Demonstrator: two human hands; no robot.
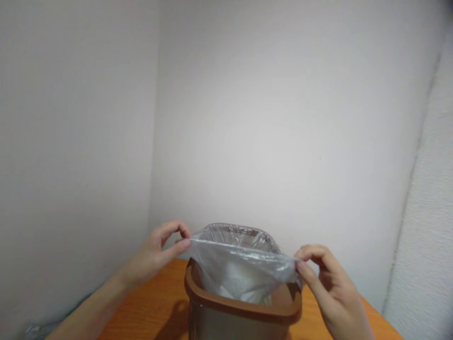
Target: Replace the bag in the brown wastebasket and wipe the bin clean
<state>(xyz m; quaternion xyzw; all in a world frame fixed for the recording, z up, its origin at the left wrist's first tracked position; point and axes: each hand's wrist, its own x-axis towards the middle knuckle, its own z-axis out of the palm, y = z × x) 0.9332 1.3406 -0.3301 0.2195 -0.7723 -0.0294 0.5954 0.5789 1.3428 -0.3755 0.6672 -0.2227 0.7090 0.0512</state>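
Note:
A trash can [240, 326] with a brown rim stands upright on the wooden table. A clear plastic trash bag [237, 271] hangs inside it, and its far edge is folded over the back of the rim. My left hand [159, 250] pinches the bag's near edge at the left, between thumb and forefinger. At the right, my right hand [327, 283] pinches the same edge. Between both hands the edge is stretched taut, above the front of the rim, which is bare. The bag hides most of the can's inside.
The orange-brown wooden table [148, 304] extends around the can. Pale walls [269, 118] meet in a corner behind it. At the lower left lies some clear plastic [35, 330], partly cut off by the frame and hard to make out.

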